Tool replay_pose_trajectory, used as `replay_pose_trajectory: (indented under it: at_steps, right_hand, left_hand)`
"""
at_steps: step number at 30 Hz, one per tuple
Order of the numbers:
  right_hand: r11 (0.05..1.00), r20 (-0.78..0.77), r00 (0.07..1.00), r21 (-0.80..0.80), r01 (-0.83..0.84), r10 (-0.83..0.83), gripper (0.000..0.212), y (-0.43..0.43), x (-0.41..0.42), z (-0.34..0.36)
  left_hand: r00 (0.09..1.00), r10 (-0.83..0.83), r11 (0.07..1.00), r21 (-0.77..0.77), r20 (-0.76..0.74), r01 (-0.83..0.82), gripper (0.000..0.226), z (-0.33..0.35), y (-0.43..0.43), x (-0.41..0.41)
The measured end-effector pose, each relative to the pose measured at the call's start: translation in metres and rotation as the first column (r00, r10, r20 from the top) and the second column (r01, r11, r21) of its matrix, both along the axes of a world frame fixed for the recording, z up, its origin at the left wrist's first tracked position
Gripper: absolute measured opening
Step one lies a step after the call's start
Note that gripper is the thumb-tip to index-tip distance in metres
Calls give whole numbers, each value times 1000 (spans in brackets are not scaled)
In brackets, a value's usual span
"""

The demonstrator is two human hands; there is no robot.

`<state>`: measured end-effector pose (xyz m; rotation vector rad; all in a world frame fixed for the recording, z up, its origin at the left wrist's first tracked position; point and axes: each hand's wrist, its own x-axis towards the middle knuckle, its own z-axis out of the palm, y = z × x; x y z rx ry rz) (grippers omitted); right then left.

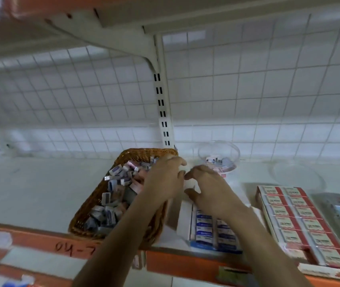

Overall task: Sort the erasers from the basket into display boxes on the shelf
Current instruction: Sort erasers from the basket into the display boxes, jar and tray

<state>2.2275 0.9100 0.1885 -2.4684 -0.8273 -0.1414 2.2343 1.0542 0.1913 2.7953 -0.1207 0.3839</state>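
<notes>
At the shelf's (pixel 40 183) front edge lie a blue display box (pixel 203 244) and a red display box (pixel 258 191), both lined with rows of erasers, beside the wicker basket (pixel 90 204) heaped with loose erasers (pixel 115 183). Over the basket's right rim the left hand (pixel 165 177) and right hand (pixel 208 187) meet, fingers curled round a small white item (pixel 188 181) too blurred to name. Behind them a clear bowl (pixel 227 148) holds a few more.
</notes>
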Motion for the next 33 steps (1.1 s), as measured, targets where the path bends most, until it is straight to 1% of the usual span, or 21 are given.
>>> replay_pose_trajectory:
  at_steps: [3,6,8,10,11,13,14,16,18,20,22,24,27,29,31,32,33]
  right_hand:
    - [999,11,1000,-24,-27,27,29,33,9,1]
    - [1000,-33,999,16,0,1,25,62,19,0]
    - [999,-31,999,-15,29,-29,28,77,27,-5]
    - [995,-9,997,-65,79,-79,33,88,36,-11]
    - [989,-4,994,-98,109,-110,34,93,40,-13]
    - [976,-19,986,-145,164,-169,37,99,45,-17]
    - [971,-20,982,-156,183,-188,37,101,47,-18]
    - [968,-5,981,-165,191,-195,36,104,50,-21]
    - [976,8,986,-146,163,-164,31,104,54,-24]
    - [988,5,991,-88,131,-131,27,100,57,-28]
    - [994,1,995,44,100,-100,23,95,58,-28]
    - [976,-44,993,186,112,-106,19,88,55,-23]
    - [931,-108,983,320,177,-150,18,73,50,-14]
    - [880,-128,973,417,227,-191,17,61,51,-10]
    - [835,-114,965,483,263,-238,18,47,54,-8]
    - [820,-104,959,498,280,-265,19,39,57,-7]
    - [807,-97,953,510,296,-288,19,32,60,-6]
  left_hand:
    - [993,94,993,77,-71,-89,31,-2,35,14]
    - [954,243,958,201,-178,-206,47,-8,65,23]
    - [948,297,921,298,-116,-252,57,-13,80,24]
    - [941,320,907,323,-114,-270,66,-18,91,24]
    - [932,336,902,332,-135,-277,65,-22,94,23]
    - [925,351,875,402,-147,-268,55,-25,96,24]
    - [928,352,859,435,-121,-269,49,-26,96,24]
    - [934,355,848,436,-48,-300,44,-26,98,24]
    - [934,357,863,382,3,-331,41,-26,101,24]
    - [942,332,896,295,54,-333,39,-28,104,26]
    - [957,272,936,203,106,-288,30,-31,105,28]
    - [962,207,965,124,179,-231,17,-30,103,28]
    - [947,185,981,7,264,-193,20,-20,90,26]
    - [955,183,982,-89,233,-166,22,-8,77,22]
    - [981,153,970,-208,122,-125,26,2,61,17]
    - [990,135,944,-309,45,-115,27,7,53,15]
    - [994,108,877,-468,-35,-111,27,10,45,13]
